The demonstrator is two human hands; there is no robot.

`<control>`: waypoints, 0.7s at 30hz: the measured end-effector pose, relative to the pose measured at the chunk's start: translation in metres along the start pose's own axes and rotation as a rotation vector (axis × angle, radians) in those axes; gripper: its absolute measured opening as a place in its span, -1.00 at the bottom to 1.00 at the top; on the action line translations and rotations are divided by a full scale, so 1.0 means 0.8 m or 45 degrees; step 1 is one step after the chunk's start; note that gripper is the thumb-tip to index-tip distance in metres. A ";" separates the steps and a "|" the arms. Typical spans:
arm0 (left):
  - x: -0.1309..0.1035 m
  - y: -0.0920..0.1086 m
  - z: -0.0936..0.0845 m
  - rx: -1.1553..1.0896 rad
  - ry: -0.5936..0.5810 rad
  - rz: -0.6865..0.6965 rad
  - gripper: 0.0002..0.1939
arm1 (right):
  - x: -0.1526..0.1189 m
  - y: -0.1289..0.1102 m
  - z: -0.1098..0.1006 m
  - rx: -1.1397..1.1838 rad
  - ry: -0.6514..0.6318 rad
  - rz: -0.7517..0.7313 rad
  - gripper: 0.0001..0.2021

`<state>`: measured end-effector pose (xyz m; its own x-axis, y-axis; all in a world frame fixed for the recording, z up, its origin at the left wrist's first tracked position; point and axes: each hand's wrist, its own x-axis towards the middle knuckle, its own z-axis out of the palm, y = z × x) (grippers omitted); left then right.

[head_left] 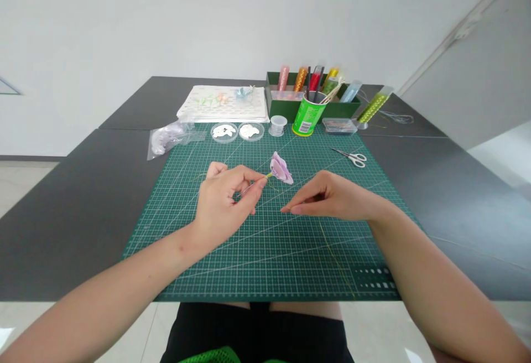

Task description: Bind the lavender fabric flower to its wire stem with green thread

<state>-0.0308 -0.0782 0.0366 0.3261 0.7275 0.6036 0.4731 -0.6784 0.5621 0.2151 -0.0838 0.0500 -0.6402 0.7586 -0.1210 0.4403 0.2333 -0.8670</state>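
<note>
My left hand (226,197) is closed, thumb and forefinger pinching the thin green stem of a lilac fabric flower (281,168). The blossom points right, above the green cutting mat (249,274). To the right of it, my right hand (327,196) is in a pinch with its fingertips low over the mat. A fine yellow-green thread (332,252) comes out below that hand and trails toward the mat's front edge. Another bit of thread shows just under the flower's stem. Where the thread passes between my right fingertips is too fine to see clearly.
White-handled scissors (355,158) lie at the mat's right. Along the back stand a green can (309,117) of sticks, two dishes (224,133) of white pieces, a clear spool (277,126) and a dark green box (274,109). A plastic bag (170,138) lies left.
</note>
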 end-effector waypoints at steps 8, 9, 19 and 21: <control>-0.003 -0.006 0.006 0.065 -0.053 0.045 -0.85 | -0.012 -0.016 0.006 0.056 -0.129 -0.212 -0.72; -0.003 -0.008 0.008 0.072 -0.071 0.058 -0.84 | -0.014 -0.018 0.007 0.054 -0.119 -0.251 -0.73; -0.011 -0.012 0.019 -0.020 -0.400 0.214 -0.84 | -0.016 -0.030 0.013 0.139 0.417 -0.446 -0.83; -0.012 -0.010 0.018 -0.073 -0.455 0.219 -0.85 | -0.013 -0.029 0.014 0.173 0.506 -0.409 -0.84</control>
<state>-0.0257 -0.0781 0.0181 0.6656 0.5854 0.4629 0.3433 -0.7909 0.5066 0.2044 -0.1037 0.0656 -0.4300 0.8401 0.3307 0.1585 0.4308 -0.8884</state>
